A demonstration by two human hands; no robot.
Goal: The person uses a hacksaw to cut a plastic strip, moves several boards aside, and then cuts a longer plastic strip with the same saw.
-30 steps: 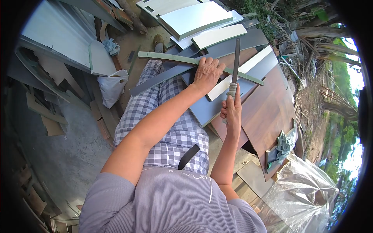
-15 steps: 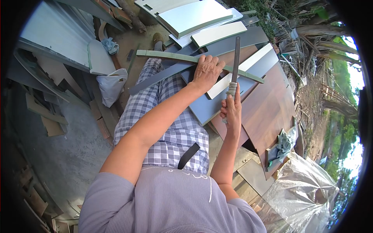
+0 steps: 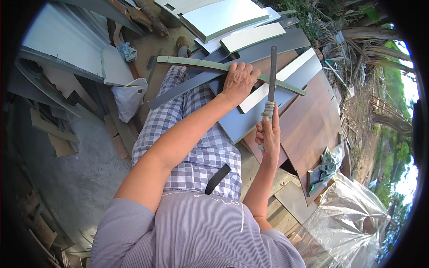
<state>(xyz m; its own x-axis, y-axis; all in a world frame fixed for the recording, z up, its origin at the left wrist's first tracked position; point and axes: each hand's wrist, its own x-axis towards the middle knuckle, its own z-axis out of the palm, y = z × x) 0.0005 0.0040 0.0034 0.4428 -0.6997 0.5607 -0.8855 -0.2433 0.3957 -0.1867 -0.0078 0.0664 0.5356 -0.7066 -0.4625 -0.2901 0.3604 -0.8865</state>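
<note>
My left hand (image 3: 239, 82) presses flat on a long thin green-edged strip (image 3: 192, 64) that lies across a stack of boards in front of me. My right hand (image 3: 267, 133) is closed around the cloth-wrapped handle of a long dark metal file (image 3: 271, 75). The file's blade points away from me and crosses the strip just right of my left hand. Under the strip lie a grey-blue board (image 3: 241, 123) and a white slat (image 3: 279, 80).
A dark brown wood-grain panel (image 3: 313, 125) extends to the right. White boards (image 3: 223, 20) are stacked at the top. A white bag (image 3: 128, 98) and board offcuts sit on the concrete at left. Clear plastic sheeting (image 3: 348, 223) lies at lower right. My checked trouser leg (image 3: 196, 134) stretches forward.
The file and my right hand have drawn back slightly toward me and to the right along the strip. My left hand stays pressed on the strip.
</note>
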